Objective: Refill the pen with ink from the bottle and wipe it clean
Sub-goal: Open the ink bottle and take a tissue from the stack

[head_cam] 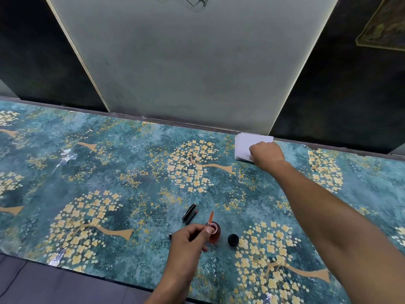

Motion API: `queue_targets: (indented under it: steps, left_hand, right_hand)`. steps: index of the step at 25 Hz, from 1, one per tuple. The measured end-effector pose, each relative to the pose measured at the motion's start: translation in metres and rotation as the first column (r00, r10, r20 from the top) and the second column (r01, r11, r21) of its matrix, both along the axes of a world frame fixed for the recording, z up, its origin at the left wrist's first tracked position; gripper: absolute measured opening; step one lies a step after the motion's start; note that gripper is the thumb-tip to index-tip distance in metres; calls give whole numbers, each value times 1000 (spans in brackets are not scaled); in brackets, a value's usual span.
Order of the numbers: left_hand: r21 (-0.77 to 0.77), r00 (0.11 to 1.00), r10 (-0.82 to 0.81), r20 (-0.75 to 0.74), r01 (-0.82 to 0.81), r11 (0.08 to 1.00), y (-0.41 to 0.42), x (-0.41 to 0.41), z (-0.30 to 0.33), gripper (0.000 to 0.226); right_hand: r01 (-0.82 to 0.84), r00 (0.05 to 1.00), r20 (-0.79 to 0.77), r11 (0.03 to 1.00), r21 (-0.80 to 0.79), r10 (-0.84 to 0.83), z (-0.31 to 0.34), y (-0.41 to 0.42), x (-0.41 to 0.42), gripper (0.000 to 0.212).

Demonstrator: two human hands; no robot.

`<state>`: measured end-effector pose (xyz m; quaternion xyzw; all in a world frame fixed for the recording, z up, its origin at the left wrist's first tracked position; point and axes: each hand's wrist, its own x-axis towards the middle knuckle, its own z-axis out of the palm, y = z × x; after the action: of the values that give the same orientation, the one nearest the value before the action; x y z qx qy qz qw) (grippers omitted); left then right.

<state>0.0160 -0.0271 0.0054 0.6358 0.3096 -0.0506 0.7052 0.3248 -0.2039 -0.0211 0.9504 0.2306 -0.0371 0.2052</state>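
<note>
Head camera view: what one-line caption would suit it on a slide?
Left hand holds an orange pen part over the open ink bottle; right hand reaches the white tissues.

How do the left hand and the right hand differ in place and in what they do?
The left hand is near, by the open ink bottle, pinching an orange pen part. The right hand is stretched far, resting on the white paper stack. Both are bare.

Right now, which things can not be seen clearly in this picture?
All in the head view:
- Pen lower end: hidden inside the ink bottle, behind the left hand.
- Right hand fingertips on the paper stack: turned away, grip unclear.
- Pen parts: too small.
</note>
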Motion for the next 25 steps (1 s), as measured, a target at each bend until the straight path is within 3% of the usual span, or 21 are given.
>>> queue_targets:
  steps: [4, 10, 17, 25]
  left_hand:
    - [-7, 1000, 0, -7, 0, 1000, 0, 0, -2, 13]
    - [-9, 1000, 0, 0, 0, 1000, 2, -2, -1, 13]
    - [-6, 1000, -10, -27, 10, 1000, 3, -1, 1, 14]
    - [-12, 999, -20, -34, 19, 1000, 3, -1, -2, 12]
  right_hand:
    - [4, 1000, 3, 989, 150, -4, -7, 9, 1, 34]
    - [29, 999, 8, 985, 173, -31, -7, 11, 8, 13]
    - [53, 997, 52, 977, 205, -65, -5, 12, 9, 11]
    - [149, 983, -153, 931, 334, -102, -2, 3, 13, 26]
